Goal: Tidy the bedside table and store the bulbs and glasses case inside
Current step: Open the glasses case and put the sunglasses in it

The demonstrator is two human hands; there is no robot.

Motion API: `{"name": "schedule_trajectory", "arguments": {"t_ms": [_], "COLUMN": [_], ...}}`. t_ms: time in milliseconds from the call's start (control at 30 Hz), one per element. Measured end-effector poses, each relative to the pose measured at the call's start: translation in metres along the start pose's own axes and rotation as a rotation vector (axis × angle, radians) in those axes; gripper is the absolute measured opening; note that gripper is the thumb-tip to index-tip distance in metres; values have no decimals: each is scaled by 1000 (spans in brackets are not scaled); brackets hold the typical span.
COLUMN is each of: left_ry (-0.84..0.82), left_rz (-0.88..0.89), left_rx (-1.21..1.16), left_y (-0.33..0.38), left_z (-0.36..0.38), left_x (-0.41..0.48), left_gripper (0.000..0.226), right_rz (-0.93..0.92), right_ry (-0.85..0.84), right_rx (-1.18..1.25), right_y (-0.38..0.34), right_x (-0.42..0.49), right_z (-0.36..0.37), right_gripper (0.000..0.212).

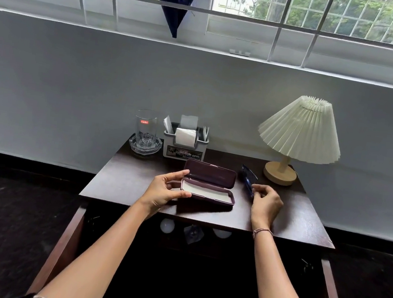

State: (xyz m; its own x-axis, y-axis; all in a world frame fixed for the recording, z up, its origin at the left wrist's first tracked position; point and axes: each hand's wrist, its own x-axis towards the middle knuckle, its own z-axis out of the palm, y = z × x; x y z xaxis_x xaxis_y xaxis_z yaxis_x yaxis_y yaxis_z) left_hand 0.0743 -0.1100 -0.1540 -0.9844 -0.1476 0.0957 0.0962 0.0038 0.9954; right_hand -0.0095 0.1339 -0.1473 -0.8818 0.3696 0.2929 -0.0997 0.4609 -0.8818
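Bulbs (167, 225) half hidden under surface (124, 177) edge; left hand (167, 191) grips open case (209, 175); right hand (266, 204) pinches blurred dark glasses (248, 182).

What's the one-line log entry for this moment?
left hand holds open glasses case | right hand pinches glasses beside it | bulbs inside, under tabletop

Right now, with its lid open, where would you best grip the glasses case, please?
Probably the shallow base of the glasses case, pinched at its left end from the left, as the left hand does: the hinged lid blocks the far side, and the right hand holds the glasses.
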Motion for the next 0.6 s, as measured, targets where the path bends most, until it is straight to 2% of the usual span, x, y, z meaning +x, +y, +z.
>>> {"name": "schedule_trajectory", "arguments": {"t_ms": [333,600], "left_ry": [2,1], "left_rz": [15,50], "left_rx": [12,27], "left_y": [1,3], "left_z": [1,0], "left_x": [-1,-2], "left_gripper": [69,85], "right_rz": [-16,15], "right_ry": [34,92], "right_rx": [93,-55], "right_y": [-3,-4], "right_x": [-4,-6], "right_z": [-1,-2], "right_gripper": [19,14]}}
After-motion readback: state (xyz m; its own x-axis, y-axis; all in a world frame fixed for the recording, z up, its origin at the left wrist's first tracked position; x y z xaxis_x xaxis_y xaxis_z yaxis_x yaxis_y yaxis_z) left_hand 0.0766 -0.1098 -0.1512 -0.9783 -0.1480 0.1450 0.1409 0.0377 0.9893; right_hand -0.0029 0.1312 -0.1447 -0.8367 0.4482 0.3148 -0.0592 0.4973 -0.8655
